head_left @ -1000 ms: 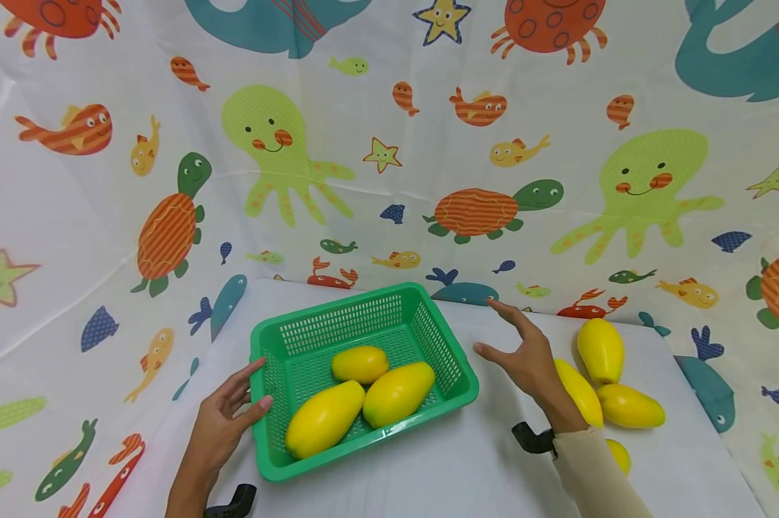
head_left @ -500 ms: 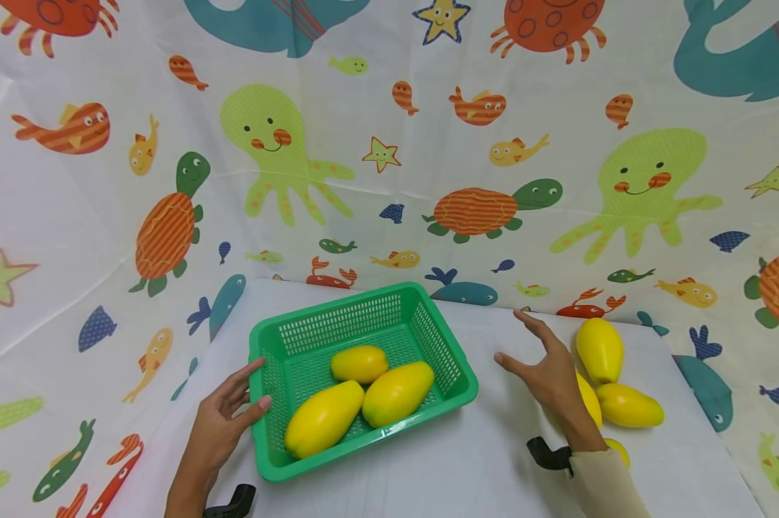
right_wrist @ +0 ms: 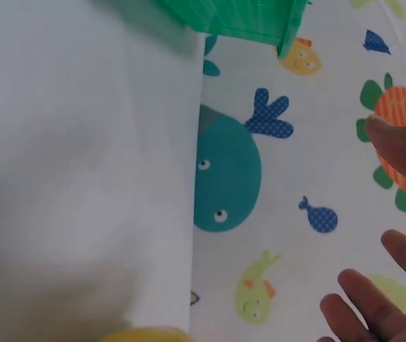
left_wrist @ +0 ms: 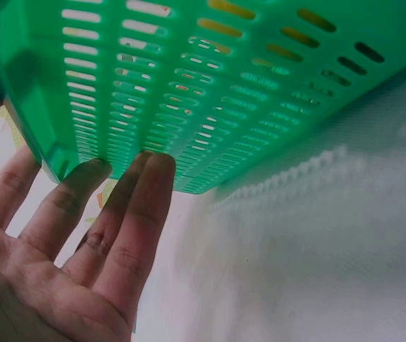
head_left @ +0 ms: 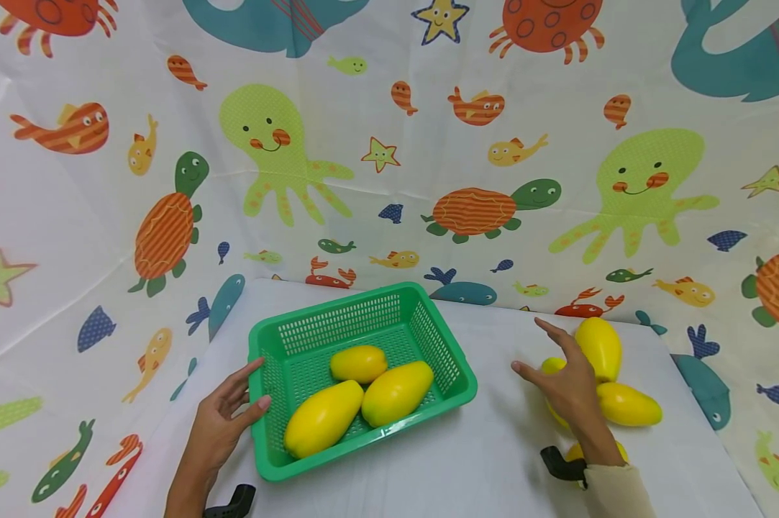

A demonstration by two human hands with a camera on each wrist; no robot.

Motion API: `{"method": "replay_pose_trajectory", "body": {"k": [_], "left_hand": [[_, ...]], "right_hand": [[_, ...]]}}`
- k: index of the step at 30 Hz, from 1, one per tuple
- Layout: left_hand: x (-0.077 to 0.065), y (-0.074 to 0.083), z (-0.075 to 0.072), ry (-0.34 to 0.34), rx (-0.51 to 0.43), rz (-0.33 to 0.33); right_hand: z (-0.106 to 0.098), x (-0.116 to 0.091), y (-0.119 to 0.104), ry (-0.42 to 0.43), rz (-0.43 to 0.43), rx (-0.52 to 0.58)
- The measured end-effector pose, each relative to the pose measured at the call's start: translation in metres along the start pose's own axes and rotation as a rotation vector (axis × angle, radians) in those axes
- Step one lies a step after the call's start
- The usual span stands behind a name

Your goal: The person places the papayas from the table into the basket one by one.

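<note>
A green plastic basket (head_left: 363, 309) with slotted walls holds a long yellow mango (head_left: 324, 419), another mango (head_left: 398, 393) and a smaller one (head_left: 360, 364). My left hand (head_left: 224, 417) holds its left end, thumb and a fingertip at the rim; in the left wrist view the other fingers (left_wrist: 135, 235) lie against the slotted wall. My right hand (head_left: 570, 381) is over the loose mangoes at the right, thumb and fingers spread, nothing between them. It partly hides a mango (head_left: 553, 365) and another lower one (head_left: 575, 453). Two more, an upright mango (head_left: 599, 349) and a sideways mango (head_left: 630, 405), lie beside it.
A white cloth (head_left: 454, 460) covers the table. Behind and to the left hangs a white curtain (head_left: 337, 237) printed with sea animals. Black wrist mounts show on the left wrist (head_left: 232, 501) and right wrist (head_left: 562, 464).
My right hand has moved rightward and slightly down, away from the basket and over the loose mangoes. My left hand and the basket stay in place.
</note>
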State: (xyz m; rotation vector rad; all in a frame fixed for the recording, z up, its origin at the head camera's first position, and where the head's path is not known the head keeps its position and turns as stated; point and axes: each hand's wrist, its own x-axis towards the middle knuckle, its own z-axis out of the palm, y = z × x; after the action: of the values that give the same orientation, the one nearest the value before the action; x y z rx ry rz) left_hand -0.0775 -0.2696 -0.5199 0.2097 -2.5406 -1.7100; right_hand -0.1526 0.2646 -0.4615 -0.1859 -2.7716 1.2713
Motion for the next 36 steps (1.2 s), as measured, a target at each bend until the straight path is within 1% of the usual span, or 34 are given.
{"method": "replay_pose_trajectory", "body": {"k": [5, 12, 18, 26, 32, 36], "left_hand": [[-0.001, 0.000, 0.000, -0.002, 0.003, 0.000], [0.000, -0.003, -0.001, 0.001, 0.023, -0.011], [-0.001, -0.002, -0.001, -0.003, 0.028, -0.014], [-0.001, -0.002, 0.000, -0.003, 0.028, -0.026], [-0.001, -0.002, 0.000, -0.005, 0.026, -0.021], [-0.001, -0.001, 0.000, -0.006, 0.025, -0.018]], "right_hand": [[-0.006, -0.004, 0.010, 0.000, 0.069, -0.018], [-0.010, -0.007, 0.026, 0.035, 0.095, -0.035], [-0.012, -0.008, 0.035, 0.031, 0.151, -0.041], [-0.011, -0.009, 0.046, 0.050, 0.218, -0.027], [-0.015, -0.010, 0.052, 0.072, 0.275, -0.041], [-0.017, -0.009, 0.055, 0.056, 0.301, -0.026]]}}
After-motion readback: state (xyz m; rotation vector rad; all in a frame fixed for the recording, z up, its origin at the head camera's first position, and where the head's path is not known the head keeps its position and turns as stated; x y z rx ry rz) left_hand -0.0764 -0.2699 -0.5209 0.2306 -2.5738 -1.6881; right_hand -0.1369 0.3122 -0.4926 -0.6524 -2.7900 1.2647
